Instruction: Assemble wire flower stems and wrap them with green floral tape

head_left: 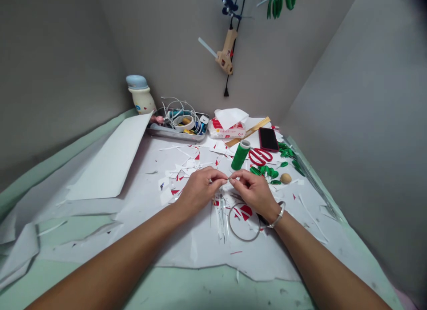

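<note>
L hand [200, 186] & R hand [254, 191] each pinch one thin white strip [228, 179]; green leaves [267, 171] look done, strip bare, wire ring [245, 240] untouched.

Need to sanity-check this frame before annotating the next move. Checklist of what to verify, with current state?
1. Left hand and right hand both pinch the thin white strip at their fingertips: ok.
2. What the strip is made of: cannot tell, too small.
3. Red scissors lie untouched beyond the right hand: ok.
4. Green spool apart from both hands: ok.
5. Wire ring clear of the right wrist: cannot tell.
6. Paper sheet under the hands free of scraps: not ok, cuttings everywhere.
</note>
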Motion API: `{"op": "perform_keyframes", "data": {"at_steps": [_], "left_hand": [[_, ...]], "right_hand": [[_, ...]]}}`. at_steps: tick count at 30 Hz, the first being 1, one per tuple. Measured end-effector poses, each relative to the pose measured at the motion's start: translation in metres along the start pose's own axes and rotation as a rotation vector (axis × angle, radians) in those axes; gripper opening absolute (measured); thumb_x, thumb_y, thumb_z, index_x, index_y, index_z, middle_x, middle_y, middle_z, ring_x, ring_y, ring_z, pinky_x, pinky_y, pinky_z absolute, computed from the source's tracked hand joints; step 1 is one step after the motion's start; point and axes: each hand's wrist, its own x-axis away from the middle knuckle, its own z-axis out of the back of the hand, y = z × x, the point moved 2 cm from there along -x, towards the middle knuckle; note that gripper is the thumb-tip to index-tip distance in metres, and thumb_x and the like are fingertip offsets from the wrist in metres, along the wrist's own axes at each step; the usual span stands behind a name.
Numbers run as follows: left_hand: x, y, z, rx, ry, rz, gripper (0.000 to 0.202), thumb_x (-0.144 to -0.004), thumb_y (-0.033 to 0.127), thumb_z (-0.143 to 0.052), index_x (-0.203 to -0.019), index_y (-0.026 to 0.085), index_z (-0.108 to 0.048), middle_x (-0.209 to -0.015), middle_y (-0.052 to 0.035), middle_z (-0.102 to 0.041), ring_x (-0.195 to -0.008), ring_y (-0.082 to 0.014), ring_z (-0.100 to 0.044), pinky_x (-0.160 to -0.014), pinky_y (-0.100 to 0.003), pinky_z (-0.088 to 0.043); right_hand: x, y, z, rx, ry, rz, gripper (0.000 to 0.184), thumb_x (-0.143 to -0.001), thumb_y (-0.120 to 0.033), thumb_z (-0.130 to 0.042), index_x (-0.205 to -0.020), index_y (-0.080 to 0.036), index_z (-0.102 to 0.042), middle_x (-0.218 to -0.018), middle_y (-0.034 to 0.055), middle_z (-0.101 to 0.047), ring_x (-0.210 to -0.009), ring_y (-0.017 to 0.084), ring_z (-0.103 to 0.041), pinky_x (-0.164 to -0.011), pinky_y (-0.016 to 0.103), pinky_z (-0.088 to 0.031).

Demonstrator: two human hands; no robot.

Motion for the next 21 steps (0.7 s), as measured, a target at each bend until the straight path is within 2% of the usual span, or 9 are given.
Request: {"op": "perform_keyframes", "data": {"at_steps": [7,13,17,21], "left_hand": [[-0.0004,-0.0045,0.0003,-0.078,0.011,-0.024,0.015,-0.082,0.025,-0.060,-0.089,0.024,-0.073,-0.083,-0.0018,-0.069,-0.079,-0.0158,-0.062,-0.078,-0.032,-0.047],[0.0006,-0.0042,-0.0011,-0.191,0.000,-0.104,0.015,-0.083,0.027,-0.061,-0.092,0.026,-0.072,-0.085,-0.0020,-0.070,-0.082,-0.0180,-0.061,-0.085,-0.038,-0.042],[0.0013,0.0016,-0.0008,-0.170,0.011,-0.061,0.013,-0.081,0.026,-0.062,-0.089,0.024,-0.072,-0.086,-0.0015,-0.071,-0.083,-0.0185,-0.061,-0.088,-0.040,-0.041],[0.0005,0.0023,-0.0009,-0.116,0.010,0.019,0.013,-0.078,0.024,-0.064,-0.088,0.023,-0.072,-0.084,-0.0011,-0.071,-0.081,-0.0178,-0.062,-0.087,-0.037,-0.042]], "right_hand": [[-0.0009,0.0030,-0.0033,-0.031,0.012,-0.027,0.018,-0.082,-0.033,-0.057,-0.085,-0.019,-0.067,-0.049,-0.0070,-0.037,-0.046,0.010,-0.036,-0.049,0.023,-0.032],[-0.0017,0.0039,-0.0052,-0.127,0.002,-0.098,0.018,-0.080,-0.034,-0.058,-0.081,-0.018,-0.067,-0.050,-0.0077,-0.033,-0.048,0.009,-0.033,-0.049,0.022,-0.030],[-0.0027,0.0023,-0.0050,-0.156,0.000,-0.123,0.017,-0.078,-0.032,-0.059,-0.079,-0.017,-0.067,-0.050,-0.0075,-0.033,-0.048,0.009,-0.032,-0.048,0.022,-0.029],[-0.0030,0.0021,-0.0056,-0.165,-0.008,-0.143,0.017,-0.078,-0.032,-0.059,-0.079,-0.017,-0.067,-0.049,-0.0077,-0.034,-0.047,0.008,-0.032,-0.047,0.021,-0.028]]}}
